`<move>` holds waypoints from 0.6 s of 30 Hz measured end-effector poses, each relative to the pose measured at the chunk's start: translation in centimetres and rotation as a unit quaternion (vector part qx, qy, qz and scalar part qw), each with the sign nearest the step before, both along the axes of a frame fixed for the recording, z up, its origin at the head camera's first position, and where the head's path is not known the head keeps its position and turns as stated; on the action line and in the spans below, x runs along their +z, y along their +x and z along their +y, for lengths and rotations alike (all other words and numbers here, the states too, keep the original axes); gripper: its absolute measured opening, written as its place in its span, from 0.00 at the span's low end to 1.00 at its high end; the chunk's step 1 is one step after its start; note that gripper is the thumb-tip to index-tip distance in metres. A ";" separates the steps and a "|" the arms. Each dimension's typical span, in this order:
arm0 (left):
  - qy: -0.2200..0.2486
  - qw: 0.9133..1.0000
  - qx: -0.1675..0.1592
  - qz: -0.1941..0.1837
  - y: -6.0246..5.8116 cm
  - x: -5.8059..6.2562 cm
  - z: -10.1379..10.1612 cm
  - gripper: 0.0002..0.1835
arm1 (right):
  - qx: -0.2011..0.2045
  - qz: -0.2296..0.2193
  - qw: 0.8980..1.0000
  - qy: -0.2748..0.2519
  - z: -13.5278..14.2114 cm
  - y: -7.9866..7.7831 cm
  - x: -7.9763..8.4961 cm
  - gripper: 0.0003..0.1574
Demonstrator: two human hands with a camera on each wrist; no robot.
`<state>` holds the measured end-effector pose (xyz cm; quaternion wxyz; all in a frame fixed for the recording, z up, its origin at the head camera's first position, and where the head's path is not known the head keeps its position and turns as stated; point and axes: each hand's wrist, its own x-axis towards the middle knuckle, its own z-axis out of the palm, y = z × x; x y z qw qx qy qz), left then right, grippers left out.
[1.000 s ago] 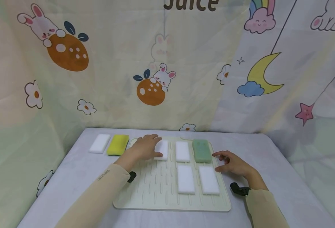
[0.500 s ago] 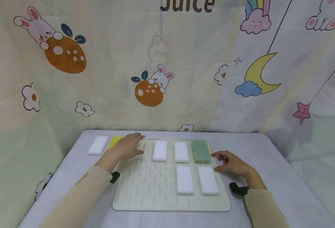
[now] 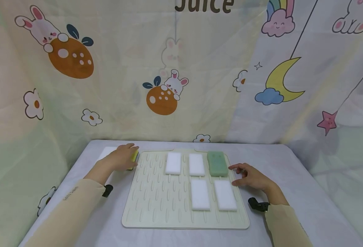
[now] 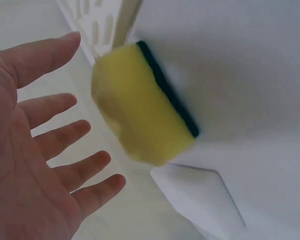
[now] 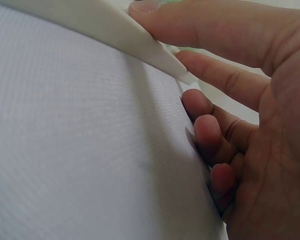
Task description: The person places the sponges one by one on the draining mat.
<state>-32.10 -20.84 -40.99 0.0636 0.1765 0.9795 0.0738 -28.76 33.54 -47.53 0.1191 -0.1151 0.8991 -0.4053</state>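
My left hand (image 3: 119, 158) is over a yellow sponge (image 3: 134, 159) with a dark green scouring layer, at the left of a cream ridged mat (image 3: 156, 206). In the left wrist view, its fingers are spread and apart from the sponge (image 4: 140, 105). A white sponge block (image 4: 197, 192) lies beside the yellow one, partly hidden by my hand in the head view. At the mat's right edge, my right hand (image 3: 253, 179) rests with thumb and index finger touching the rim and its other fingers loosely bent, as the right wrist view shows.
On the mat lie a green sponge (image 3: 217, 164) at the back right and several white blocks, one (image 3: 173, 163) in the back row and another (image 3: 225, 195) in the nearer row. A patterned curtain (image 3: 119, 85) hangs behind the white-covered table (image 3: 280, 157).
My left hand has moved left from the white block at the mat's back left, across the mat's edge, to the yellow sponge. My right hand has stayed in place.
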 end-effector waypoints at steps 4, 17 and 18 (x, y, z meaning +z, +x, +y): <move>0.000 1.000 -0.004 -0.019 -0.1 0.3 -0.8 0.41 | 0.000 -0.001 1.000 0.000 0.0 0.0 0.0 0.43; 0.008 0.998 0.018 -0.065 -0.4 0.8 -1.8 0.44 | 0.003 0.004 1.000 -0.008 -0.2 0.3 0.2 0.42; 0.008 0.997 0.020 -0.068 -0.3 0.8 -1.8 0.45 | 0.002 0.005 1.000 -0.010 -0.2 0.3 0.3 0.42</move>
